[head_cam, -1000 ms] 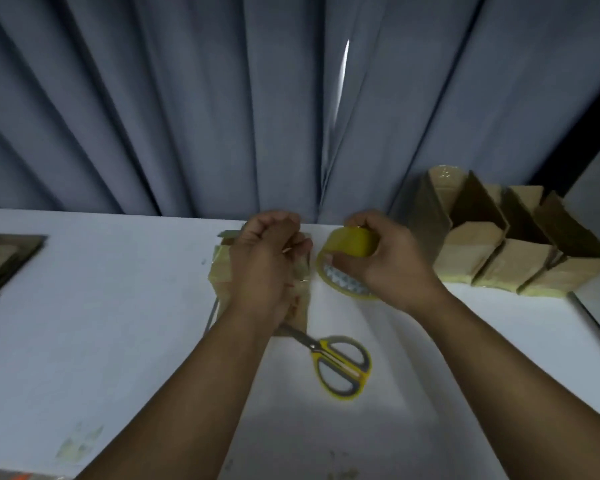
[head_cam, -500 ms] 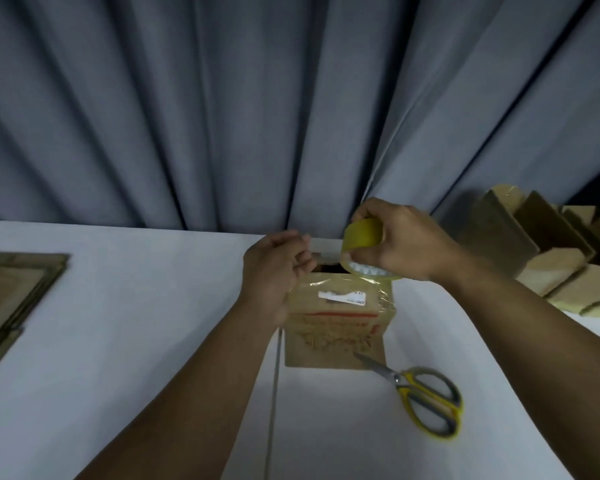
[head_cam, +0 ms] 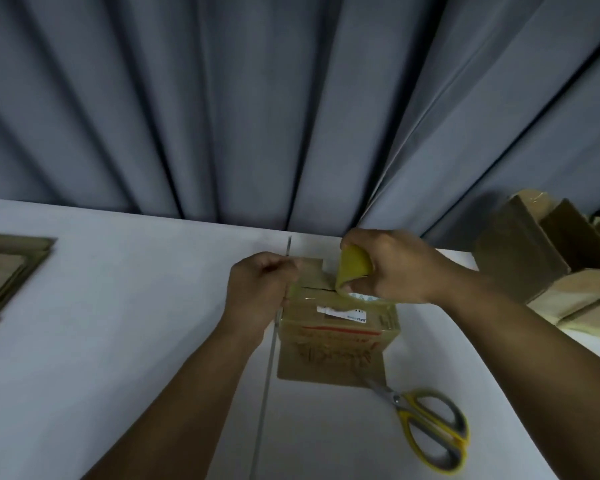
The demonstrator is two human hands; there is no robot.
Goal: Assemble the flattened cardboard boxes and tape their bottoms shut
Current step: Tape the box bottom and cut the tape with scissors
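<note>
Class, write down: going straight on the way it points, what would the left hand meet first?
Probably the yellow tape roll gripped by the right hand, across the brown cardboard box; depth unclear.

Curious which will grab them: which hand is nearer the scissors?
Right. The right hand grips the tape roll over the box, directly beyond the scissors; the left hand grips the box's left edge, farther off.

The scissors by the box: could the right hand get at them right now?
Probably, though not at once. The scissors lie uncovered on the table, nearer the person than the right hand. But that hand grips the tape roll and would likely have to set it down first.
</note>
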